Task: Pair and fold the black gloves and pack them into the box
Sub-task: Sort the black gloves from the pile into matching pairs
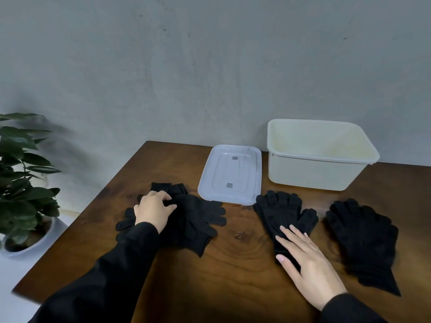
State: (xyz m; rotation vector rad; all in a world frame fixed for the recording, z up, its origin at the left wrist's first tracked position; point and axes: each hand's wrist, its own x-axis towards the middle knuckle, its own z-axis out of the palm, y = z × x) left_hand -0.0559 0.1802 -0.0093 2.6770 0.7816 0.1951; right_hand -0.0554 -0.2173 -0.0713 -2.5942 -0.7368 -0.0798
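Observation:
Black gloves lie in three groups on the brown wooden table (233,271). A loose heap of gloves (193,220) sits at the left, and my left hand (154,209) rests on it with fingers curled into the fabric. A flat pair of gloves (283,212) lies in the middle; my right hand (307,264) presses flat on its cuff end, fingers spread. A third pair of gloves (363,238) lies at the right, untouched. The cream box (317,173) stands open at the back right, with nothing visible inside.
The box's pale lid (231,174) lies flat on the table left of the box. A potted plant (23,183) stands off the table's left edge. A grey wall rises behind the table.

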